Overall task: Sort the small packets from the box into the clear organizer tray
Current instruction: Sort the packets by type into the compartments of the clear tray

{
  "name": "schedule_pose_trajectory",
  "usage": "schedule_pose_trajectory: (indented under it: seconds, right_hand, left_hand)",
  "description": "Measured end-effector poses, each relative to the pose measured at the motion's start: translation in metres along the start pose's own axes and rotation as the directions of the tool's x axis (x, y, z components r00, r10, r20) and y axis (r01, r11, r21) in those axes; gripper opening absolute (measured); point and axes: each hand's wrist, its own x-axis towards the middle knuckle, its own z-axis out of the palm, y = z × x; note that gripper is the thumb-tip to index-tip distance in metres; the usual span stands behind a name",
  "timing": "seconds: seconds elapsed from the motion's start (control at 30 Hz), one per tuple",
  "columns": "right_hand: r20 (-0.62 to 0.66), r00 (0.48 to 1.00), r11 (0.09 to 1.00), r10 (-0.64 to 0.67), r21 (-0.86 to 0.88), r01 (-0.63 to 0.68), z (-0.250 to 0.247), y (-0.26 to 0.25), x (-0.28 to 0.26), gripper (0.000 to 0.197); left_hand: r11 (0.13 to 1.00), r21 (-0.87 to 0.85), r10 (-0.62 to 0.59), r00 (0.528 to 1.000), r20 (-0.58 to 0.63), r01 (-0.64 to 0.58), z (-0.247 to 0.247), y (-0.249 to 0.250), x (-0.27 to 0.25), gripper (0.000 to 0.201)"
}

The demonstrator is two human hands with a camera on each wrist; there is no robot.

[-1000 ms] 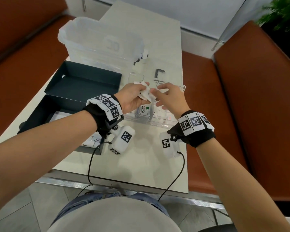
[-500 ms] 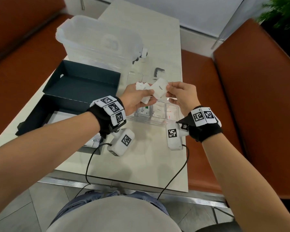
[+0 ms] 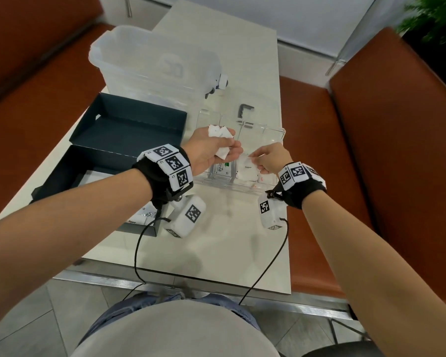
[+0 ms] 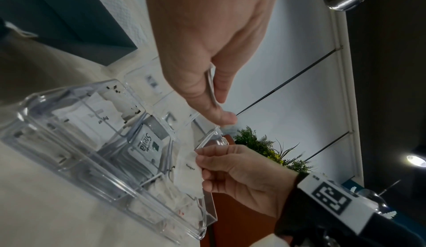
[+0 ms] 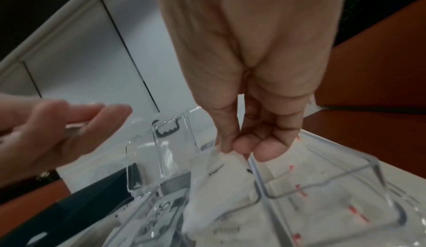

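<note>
In the head view my left hand [image 3: 232, 148] hovers over the left end of the clear organizer tray [image 3: 281, 132] and grips a small bunch of white packets [image 3: 220, 132]. My right hand [image 3: 252, 161] pinches one white sugar packet [image 3: 246, 167] by its top edge, its lower part down in a middle compartment. A Stevia packet [image 3: 220, 167] stands in the compartment to the left. The right wrist view shows the pinched packet [image 5: 214, 187] hanging into the tray [image 5: 322, 187]. In the left wrist view the bunch [image 4: 209, 86] shows edge-on between thumb and fingers. More packets [image 3: 139, 217] lie in the dark box [image 3: 62, 173].
The box's open lid [image 3: 129, 124] lies behind it at the left. A big translucent plastic bin [image 3: 150, 63] stands at the back. A black L-shaped piece [image 3: 245, 110] lies behind the tray. Brown benches [image 3: 371, 150] flank the table; its right edge runs close to the tray.
My right hand drew one packet out of the bunch in my left hand, lifted it, then lowered it into the tray's middle compartment. The left hand stayed over the tray.
</note>
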Motion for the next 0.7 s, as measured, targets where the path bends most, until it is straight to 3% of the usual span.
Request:
schedule_pose_trajectory:
  seconds: [0.17, 0.27, 0.37, 0.7]
  right_hand:
    - [-0.12, 0.979, 0.976, -0.167, -0.159, 0.147, 0.005, 0.002, -0.006, 0.018]
    - [-0.033, 0.964, 0.923, -0.263, -0.299, 0.242, 0.004, -0.001, -0.01, 0.024]
    - [0.13, 0.955, 0.87, -0.267, -0.393, 0.297, 0.007, -0.001, -0.013, 0.031]
    - [0.09, 0.973, 0.869, -0.214, -0.438, 0.232, 0.019, -0.004, -0.008, 0.032]
  left_hand:
    - [1.0, 0.01, 0.001, 1.0, 0.009, -0.001, -0.003, -0.001, -0.001, 0.028]
    - [1.0, 0.01, -0.003, 1.0, 0.0, 0.003, -0.006, -0.002, 0.0, 0.026]
    - [1.0, 0.015, -0.008, 1.0, -0.002, 0.008, -0.008, -0.003, 0.001, 0.025]
    - [1.0, 0.007, -0.012, 1.0, -0.005, 0.012, -0.009, -0.001, 0.003, 0.024]
